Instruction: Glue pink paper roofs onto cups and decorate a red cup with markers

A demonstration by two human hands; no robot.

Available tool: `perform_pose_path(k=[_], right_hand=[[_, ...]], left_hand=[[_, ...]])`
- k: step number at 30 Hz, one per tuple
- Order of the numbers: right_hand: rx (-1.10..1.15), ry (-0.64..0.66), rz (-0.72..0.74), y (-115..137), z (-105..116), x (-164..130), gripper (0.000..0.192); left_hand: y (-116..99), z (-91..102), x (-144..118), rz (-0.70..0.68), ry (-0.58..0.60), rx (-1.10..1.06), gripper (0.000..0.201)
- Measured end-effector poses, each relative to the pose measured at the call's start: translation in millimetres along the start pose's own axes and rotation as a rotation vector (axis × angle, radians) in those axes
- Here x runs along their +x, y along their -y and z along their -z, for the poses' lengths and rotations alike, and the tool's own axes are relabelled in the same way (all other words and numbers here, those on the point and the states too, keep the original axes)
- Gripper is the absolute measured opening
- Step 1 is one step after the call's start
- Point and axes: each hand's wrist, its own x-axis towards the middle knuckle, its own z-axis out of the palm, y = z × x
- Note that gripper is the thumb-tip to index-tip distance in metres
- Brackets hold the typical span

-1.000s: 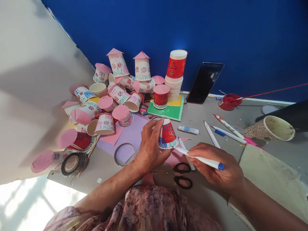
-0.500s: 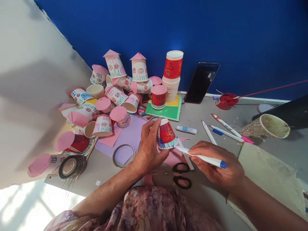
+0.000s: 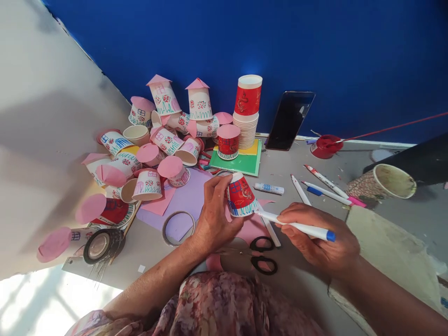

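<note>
My left hand (image 3: 217, 210) grips a red paper cup (image 3: 242, 193), tilted with its narrow end up. A blue window, blue strokes and green zigzag lines are drawn on its side. Between the fingers and thumb of my right hand (image 3: 320, 233) is a white marker pen (image 3: 304, 227) with a blue end. Its tip is at the cup's lower right edge; I cannot tell whether it touches. Black-handled scissors (image 3: 263, 265) lie below the cup, beside pink paper (image 3: 245, 228). A glue stick (image 3: 269, 188) lies just behind.
Decorated paper cups (image 3: 147, 184) with pink tops pile up at left. A cup stack (image 3: 248, 100) stands near a leaning phone (image 3: 290, 120) against the blue wall. Tape rolls (image 3: 179, 228) lie in front. Several markers (image 3: 327, 182) and a patterned cup (image 3: 395, 182) are at right.
The marker in my right hand has shifted slightly right and its blue end has swung outward. The cup stays in my left hand. The whole view has shifted a little.
</note>
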Motion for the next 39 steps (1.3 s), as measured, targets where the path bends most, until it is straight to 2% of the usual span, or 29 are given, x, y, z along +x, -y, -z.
perform_pose_path(k=[8,16,19,24,30,35,39], right_hand=[[-0.024,0.034,-0.004,0.9,1.4,4.3,0.017],[-0.027,-0.017,-0.005,-0.4,3.0,3.5,0.018],[-0.036,0.013,-0.016,-0.7,3.0,3.1,0.017],[-0.043,-0.054,-0.013,-1.1,3.3,2.2,0.017],[-0.035,-0.012,-0.043,0.8,4.0,5.2,0.017],[-0.038,-0.07,-0.039,0.1,5.4,3.0,0.016],[-0.054,-0.049,-0.044,-1.4,6.4,2.3,0.015]], left_hand=[[1.9,-1.6,-0.7,-0.011,-0.008,-0.036,0.091],[0.5,-0.1,1.3,-0.014,-0.005,-0.038,0.082],[1.7,-1.4,1.0,-0.01,-0.016,-0.036,0.083],[3.8,-2.0,0.5,0.0,-0.006,-0.071,0.085],[4.6,-2.7,0.0,0.016,-0.003,-0.085,0.083],[7.7,-5.5,-1.7,0.022,-0.017,-0.087,0.084],[9.3,-6.3,-2.6,0.034,-0.005,-0.119,0.085]])
